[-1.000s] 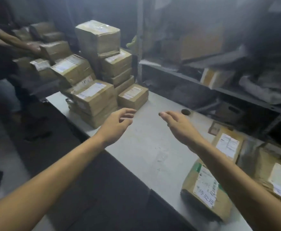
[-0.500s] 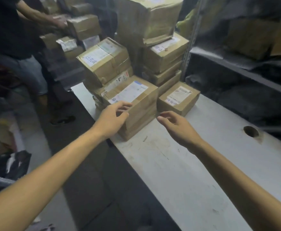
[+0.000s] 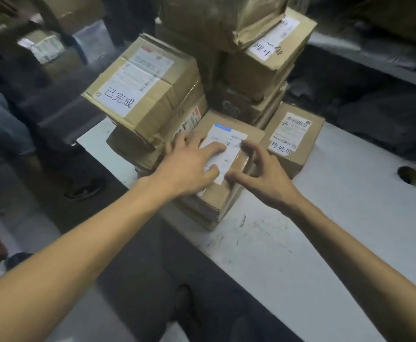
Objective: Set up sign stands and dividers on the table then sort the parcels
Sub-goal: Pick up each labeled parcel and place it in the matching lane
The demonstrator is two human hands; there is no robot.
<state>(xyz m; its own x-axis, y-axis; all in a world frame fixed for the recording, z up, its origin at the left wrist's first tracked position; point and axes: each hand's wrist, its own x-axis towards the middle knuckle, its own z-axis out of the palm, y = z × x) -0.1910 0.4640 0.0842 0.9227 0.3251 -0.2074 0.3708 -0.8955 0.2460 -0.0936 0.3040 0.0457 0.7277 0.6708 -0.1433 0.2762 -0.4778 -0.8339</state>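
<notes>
A taped cardboard parcel (image 3: pixel 210 201) with a white shipping label tops a low stack at the near left corner of the grey table (image 3: pixel 300 243). My left hand (image 3: pixel 189 166) lies flat on its top, fingers spread over the label. My right hand (image 3: pixel 263 178) arches over the parcel's right edge, with the thumb and fingertips touching the top. To its right a smaller labelled parcel (image 3: pixel 291 137) sits on the table. A tilted parcel (image 3: pixel 140 95) with handwriting on its label leans on the stack to the left. No sign stand or divider is in view.
A tall pile of parcels (image 3: pixel 259 65) rises right behind the one I touch. A round hole (image 3: pixel 408 175) is cut in the table at far right. Another person (image 3: pixel 2 119) stands on the floor to the left, by more boxes (image 3: pixel 44 46). Dark shelving runs behind the table.
I have moved in on the stack. My left hand went from the parcel's near edge onto its label, and my right hand came from above the bare table to the parcel's right edge.
</notes>
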